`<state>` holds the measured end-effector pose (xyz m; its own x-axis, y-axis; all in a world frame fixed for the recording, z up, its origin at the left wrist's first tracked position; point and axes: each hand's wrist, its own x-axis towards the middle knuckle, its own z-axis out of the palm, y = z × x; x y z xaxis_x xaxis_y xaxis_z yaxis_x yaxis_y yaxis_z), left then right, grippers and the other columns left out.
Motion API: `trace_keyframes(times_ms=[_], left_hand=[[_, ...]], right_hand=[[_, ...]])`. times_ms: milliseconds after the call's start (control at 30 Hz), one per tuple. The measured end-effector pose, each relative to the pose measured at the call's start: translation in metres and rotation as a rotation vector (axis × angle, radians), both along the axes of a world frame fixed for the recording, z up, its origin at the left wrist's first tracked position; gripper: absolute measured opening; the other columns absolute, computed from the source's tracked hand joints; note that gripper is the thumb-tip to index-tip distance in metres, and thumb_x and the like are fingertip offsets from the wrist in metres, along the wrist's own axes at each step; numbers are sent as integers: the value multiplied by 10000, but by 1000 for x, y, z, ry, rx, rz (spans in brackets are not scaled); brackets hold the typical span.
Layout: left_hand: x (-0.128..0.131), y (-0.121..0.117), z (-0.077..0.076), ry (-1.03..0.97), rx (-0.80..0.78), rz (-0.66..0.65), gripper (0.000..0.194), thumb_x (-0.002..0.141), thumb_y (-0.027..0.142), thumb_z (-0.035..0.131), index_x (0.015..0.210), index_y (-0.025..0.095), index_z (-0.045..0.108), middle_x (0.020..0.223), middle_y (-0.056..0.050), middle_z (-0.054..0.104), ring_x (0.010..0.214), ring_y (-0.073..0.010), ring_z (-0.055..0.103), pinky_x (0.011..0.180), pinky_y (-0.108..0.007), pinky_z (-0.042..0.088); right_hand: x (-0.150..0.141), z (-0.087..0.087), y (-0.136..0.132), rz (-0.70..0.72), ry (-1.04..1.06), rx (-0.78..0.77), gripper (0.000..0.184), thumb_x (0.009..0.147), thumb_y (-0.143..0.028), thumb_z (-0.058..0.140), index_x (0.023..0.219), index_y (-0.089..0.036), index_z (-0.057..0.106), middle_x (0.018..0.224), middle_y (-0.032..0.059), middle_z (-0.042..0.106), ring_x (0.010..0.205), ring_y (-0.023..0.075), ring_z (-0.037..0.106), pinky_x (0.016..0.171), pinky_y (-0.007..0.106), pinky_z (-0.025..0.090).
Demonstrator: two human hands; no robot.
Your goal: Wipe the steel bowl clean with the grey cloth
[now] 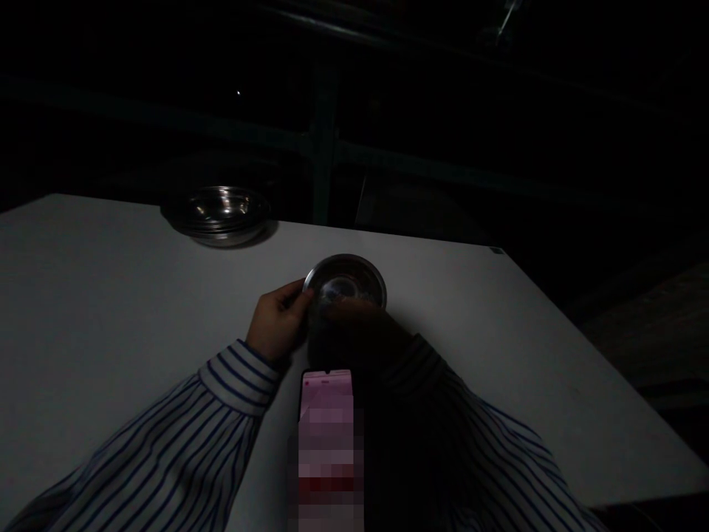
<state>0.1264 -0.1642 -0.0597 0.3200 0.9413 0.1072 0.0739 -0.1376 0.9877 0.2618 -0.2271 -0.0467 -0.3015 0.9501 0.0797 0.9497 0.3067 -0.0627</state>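
A small shiny metal bowl (344, 267) is held tilted above the white table, its hollow turned towards me. My left hand (277, 323) grips the bowl's left rim, with the thumb on the near side and the fingers behind. Over the bowl's lower right part lies my right hand (365, 321), in deep shadow. Its fingers reach into or across the bowl, but it is too dark to make out their pose or anything in them. Below the hands, a lit phone (326, 399) shows a pinkish screen, partly blurred out.
Several metal bowls (224, 235) stand stacked near the far left edge of the white table (138, 310). A small dark label (497, 250) marks the far right corner. Beyond the table, dim bars or frames show in near darkness.
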Motion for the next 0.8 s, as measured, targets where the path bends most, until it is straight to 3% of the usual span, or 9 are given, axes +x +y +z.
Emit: trace_keyframes(times_ms=[333, 600, 800], left_hand=[[-2, 2, 2, 40, 28, 7, 366, 704, 314, 580, 992, 106, 668, 959, -88, 706, 877, -257, 637, 804, -364, 497], [-2, 5, -2, 70, 60, 49, 379, 715, 335, 575, 1012, 116, 664, 945, -89, 709, 840, -236, 647, 747, -324, 515], [-3, 7, -5, 25, 29, 14, 392, 722, 325, 567, 1038, 108, 646, 967, -89, 702, 846, -231, 641, 735, -322, 513]], right_hand=[[13, 4, -8, 56, -75, 26, 343, 777, -385, 513, 994, -140, 615, 983, 118, 638, 872, 249, 577, 715, 378, 414], [1, -5, 0, 56, 0, 13, 305, 866, -272, 384, 1073, -144, 568, 1032, 119, 614, 888, 202, 577, 726, 324, 431], [10, -5, -4, 114, -22, 59, 272, 790, -338, 514, 971, -158, 610, 974, 87, 636, 867, 221, 563, 737, 355, 399]])
